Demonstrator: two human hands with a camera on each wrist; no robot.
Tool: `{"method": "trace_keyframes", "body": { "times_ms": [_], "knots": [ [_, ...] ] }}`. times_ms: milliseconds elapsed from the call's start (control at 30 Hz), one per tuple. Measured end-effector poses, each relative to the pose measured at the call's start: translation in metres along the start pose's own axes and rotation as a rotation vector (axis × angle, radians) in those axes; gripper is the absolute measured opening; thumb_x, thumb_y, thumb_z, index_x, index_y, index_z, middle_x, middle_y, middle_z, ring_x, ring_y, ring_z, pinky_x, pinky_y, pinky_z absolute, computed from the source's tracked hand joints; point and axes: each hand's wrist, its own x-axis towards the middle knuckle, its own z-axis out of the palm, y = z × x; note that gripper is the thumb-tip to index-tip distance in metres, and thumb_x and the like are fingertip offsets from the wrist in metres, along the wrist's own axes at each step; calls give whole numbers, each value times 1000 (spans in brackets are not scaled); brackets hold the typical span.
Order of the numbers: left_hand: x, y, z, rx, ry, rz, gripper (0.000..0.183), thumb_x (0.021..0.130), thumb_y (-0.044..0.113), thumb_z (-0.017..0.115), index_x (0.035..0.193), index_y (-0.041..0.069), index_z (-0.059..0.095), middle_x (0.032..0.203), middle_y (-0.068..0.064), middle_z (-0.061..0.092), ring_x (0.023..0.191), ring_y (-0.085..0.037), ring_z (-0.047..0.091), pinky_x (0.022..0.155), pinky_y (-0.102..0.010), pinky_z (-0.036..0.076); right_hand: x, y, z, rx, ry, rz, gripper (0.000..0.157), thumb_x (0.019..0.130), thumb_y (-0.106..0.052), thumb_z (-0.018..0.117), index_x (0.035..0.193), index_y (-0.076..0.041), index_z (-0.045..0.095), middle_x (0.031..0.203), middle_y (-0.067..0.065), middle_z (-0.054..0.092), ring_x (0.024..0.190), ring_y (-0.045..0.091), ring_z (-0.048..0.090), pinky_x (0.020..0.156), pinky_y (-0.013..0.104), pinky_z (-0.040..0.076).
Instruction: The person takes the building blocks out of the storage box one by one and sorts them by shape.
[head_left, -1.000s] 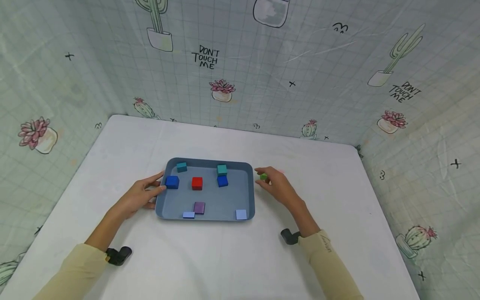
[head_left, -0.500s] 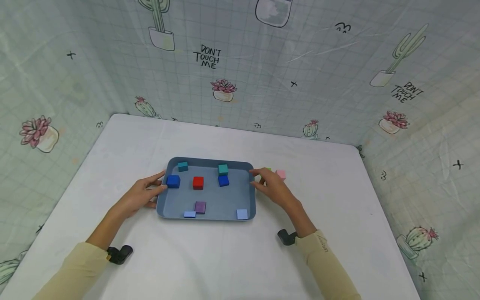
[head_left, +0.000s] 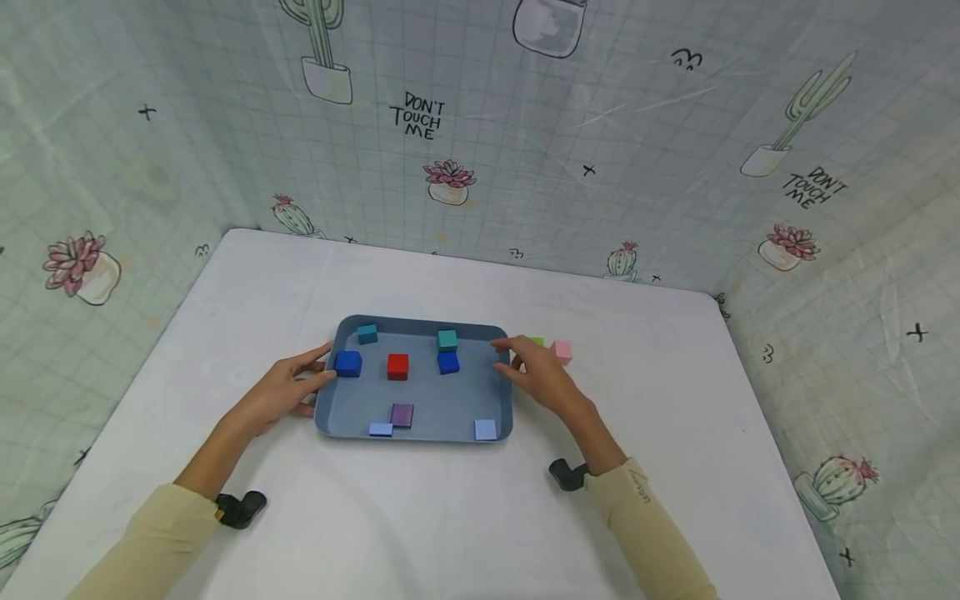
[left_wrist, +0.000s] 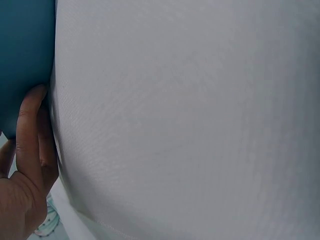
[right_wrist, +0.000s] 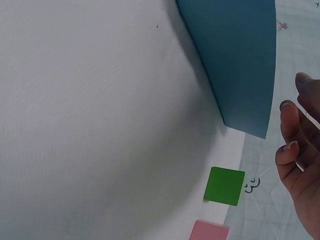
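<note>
We see the blue-grey tray mid-table, two light-blue blocks and a purple block along its near side. Next, left hand at left rim, fingers extended, touching it. Red block inside, two blue blocks left and right of it. Right hand over right rim, thumb and fingers apart. Farther, two teal blocks inside; we log green block and pink block outside, right.

Red block and purple block flank free tray room.
</note>
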Motion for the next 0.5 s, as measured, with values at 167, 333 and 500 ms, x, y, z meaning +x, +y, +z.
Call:
{"method": "trace_keyframes", "body": {
  "times_ms": [167, 333, 500],
  "knots": [
    [0, 0, 0, 7, 3, -11, 68, 96, 21, 56, 152, 14, 17, 130, -27, 35, 111, -43, 49, 68, -36, 55, 3, -4, 2, -18, 4, -27, 35, 89, -16, 68, 122, -6, 61, 109, 5, 62, 78, 10, 54, 65, 20, 49],
    [0, 0, 1, 14, 7, -17, 68, 96, 21, 56, 152, 14, 17, 130, -28, 34, 110, -43, 50, 68, -36, 55, 7, -10, 2, 9, 12, -45, 36, 89, -14, 67, 123, -5, 60, 109, 8, 62, 78, 11, 53, 64, 22, 49],
    [0, 1, 1, 12, 5, -15, 69, 96, 21, 56, 152, 13, 17, 130, -28, 34, 109, -43, 50, 68, -36, 55, 10, -16, 3, 23, 23, -44, 36, 89, -13, 67, 123, -4, 59, 109, 10, 61, 78, 12, 53, 65, 23, 49]
  ]
}}
